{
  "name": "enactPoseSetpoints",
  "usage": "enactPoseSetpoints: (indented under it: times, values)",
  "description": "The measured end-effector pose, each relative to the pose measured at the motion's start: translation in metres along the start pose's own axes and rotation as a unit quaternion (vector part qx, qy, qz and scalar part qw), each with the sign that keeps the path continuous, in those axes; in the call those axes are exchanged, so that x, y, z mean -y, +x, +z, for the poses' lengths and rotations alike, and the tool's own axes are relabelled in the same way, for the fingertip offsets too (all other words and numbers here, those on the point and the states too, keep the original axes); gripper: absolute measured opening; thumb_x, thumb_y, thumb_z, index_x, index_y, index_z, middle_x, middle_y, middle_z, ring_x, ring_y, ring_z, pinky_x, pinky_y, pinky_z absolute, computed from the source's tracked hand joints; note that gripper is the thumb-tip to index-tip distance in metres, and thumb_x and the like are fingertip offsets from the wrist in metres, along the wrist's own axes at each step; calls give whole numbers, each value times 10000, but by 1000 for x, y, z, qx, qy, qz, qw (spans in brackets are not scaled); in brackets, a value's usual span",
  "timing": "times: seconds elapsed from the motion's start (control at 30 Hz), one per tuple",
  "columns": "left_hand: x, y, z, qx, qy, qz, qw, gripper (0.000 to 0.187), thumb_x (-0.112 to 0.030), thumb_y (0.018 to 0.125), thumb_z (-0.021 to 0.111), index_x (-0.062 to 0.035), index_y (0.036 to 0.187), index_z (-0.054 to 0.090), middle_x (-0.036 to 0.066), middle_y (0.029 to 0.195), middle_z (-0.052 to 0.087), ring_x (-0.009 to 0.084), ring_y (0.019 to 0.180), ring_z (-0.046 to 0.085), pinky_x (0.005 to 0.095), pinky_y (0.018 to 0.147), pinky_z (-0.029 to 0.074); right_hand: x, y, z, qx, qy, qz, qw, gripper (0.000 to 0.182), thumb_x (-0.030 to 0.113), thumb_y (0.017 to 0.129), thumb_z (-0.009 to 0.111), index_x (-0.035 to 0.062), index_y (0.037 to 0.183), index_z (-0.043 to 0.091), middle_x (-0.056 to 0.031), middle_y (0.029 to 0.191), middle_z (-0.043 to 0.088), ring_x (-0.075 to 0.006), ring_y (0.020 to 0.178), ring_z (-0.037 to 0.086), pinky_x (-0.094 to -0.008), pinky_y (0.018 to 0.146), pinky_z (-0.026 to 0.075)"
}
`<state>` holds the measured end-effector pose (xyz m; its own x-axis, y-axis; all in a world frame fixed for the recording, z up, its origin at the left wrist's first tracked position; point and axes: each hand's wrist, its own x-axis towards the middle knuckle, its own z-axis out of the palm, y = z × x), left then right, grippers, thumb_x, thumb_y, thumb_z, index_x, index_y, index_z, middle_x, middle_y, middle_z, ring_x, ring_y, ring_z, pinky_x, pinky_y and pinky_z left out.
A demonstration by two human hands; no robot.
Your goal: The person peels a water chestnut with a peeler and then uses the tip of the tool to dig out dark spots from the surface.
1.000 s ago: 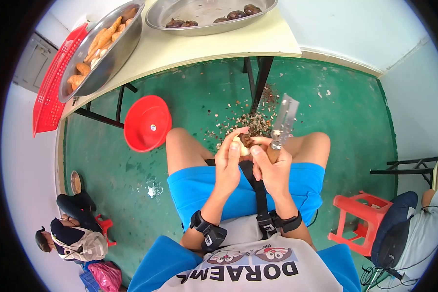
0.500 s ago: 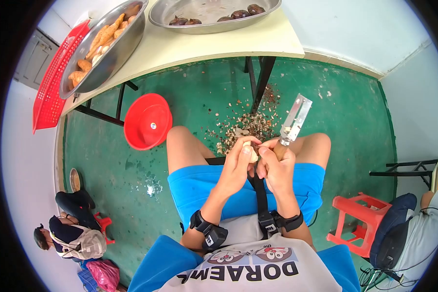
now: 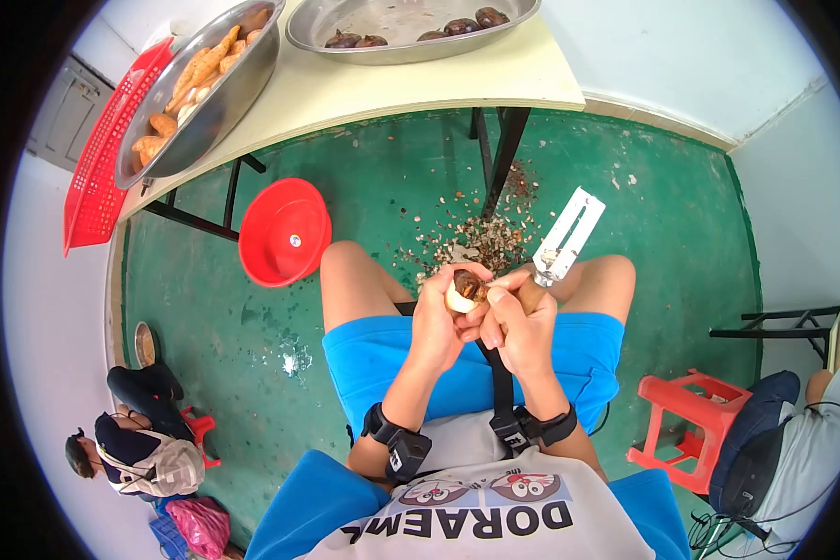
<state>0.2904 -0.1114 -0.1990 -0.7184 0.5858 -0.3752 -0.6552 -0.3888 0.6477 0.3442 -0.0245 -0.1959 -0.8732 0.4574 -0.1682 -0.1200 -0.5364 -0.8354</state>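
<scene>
My left hand is closed around a partly peeled water chestnut. Pale flesh shows on its lower side, and dark brown skin remains on the top. In my right hand is a peeler, gripped by its wooden handle, its flat slotted metal blade pointing up and away from me. The right fingertips meet the side of the water chestnut, while the blade itself is off to the right, apart from it. Both hands are over my lap.
Peelings litter the green floor beyond my knees. A red basin stands ahead to the left. On the table are a metal tray with several dark water chestnuts, a bowl of orange-brown tubers and a red basket. A red stool and people are nearby.
The water chestnut has turned in my left hand, so its dark-skinned top now faces up. The peeler has tilted and swung slightly right, showing the slotted face of its blade.
</scene>
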Motion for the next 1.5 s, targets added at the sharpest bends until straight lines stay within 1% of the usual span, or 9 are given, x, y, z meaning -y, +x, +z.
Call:
enactPoseSetpoints:
  times: [0.2, 0.43, 0.6, 0.67, 0.87, 1.07, 1.13, 1.33, 1.5]
  values:
    - [-2, 8, -9, -15, -179, -83, 980, 373, -427, 856, 330, -89, 878, 486, -22, 497, 312, 72, 411, 258, 208, 342, 216, 9, 1, -8, 76, 103, 17, 992, 56, 27, 799, 500, -8, 759, 480, -47, 499, 456, -101, 345, 420, -235, 310, 331]
    - [-9, 6, -14, 53, -164, -57, 983, 370, -449, 861, 338, -107, 877, 480, -19, 494, 290, 78, 418, 249, 216, 346, 213, 0, 19, -16, -104, -79, -69, 989, 119, 79, 816, 543, -10, 895, 535, -16, 580, 493, -45, 355, 387, -183, 295, 282]
    - [-6, 7, -11, -8, -44, -24, 999, 355, -436, 872, 321, -103, 909, 440, -16, 525, 324, 68, 433, 265, 217, 364, 231, 8, 13, -9, -101, -114, -13, 988, 194, 63, 807, 547, -20, 983, 552, -42, 636, 566, -40, 361, 395, -180, 300, 287]
    - [-4, 7, -9, -33, 29, 22, 999, 326, -396, 886, 305, -98, 919, 436, -10, 541, 354, 54, 437, 274, 206, 371, 246, 9, 7, -6, -5, -130, 20, 991, 220, 80, 785, 587, -23, 977, 552, -48, 689, 581, -38, 403, 433, -178, 329, 319]
    - [1, 5, -3, -67, 181, 129, 973, 267, -286, 909, 263, -78, 931, 429, -2, 576, 394, 38, 431, 306, 193, 360, 265, 1, 5, 8, 15, -151, -16, 988, 202, 61, 748, 631, -28, 904, 540, -60, 669, 577, -96, 557, 559, -210, 472, 472]
    - [-1, 4, -5, -21, 189, 93, 977, 298, -390, 883, 311, -113, 913, 417, -26, 569, 367, 41, 444, 304, 194, 368, 242, 0, 6, 1, -1, -143, -35, 989, 67, 29, 772, 577, -15, 772, 527, -44, 613, 548, -81, 464, 517, -208, 398, 425]
    - [-3, 3, -5, -21, 104, 0, 994, 277, -393, 876, 337, -131, 905, 421, -27, 549, 342, 44, 428, 278, 196, 359, 225, 1, 6, 0, -16, -117, 18, 993, 75, 20, 778, 553, -5, 718, 516, -22, 567, 514, -64, 389, 454, -200, 344, 360]
    - [-10, 5, -20, 109, -158, -126, 973, 314, -429, 856, 369, -135, 874, 480, -11, 471, 296, 75, 406, 257, 201, 340, 203, 3, 8, 0, -69, 23, 41, 996, 74, 57, 800, 523, 8, 754, 491, -6, 512, 446, -70, 337, 396, -222, 306, 314]
    - [-11, 4, -16, 79, -134, -102, 982, 336, -442, 858, 364, -137, 857, 503, 4, 458, 306, 90, 402, 261, 211, 336, 198, 1, 17, -16, -94, -7, 53, 994, 72, 70, 802, 535, 9, 793, 498, -3, 530, 436, -67, 335, 380, -203, 291, 293]
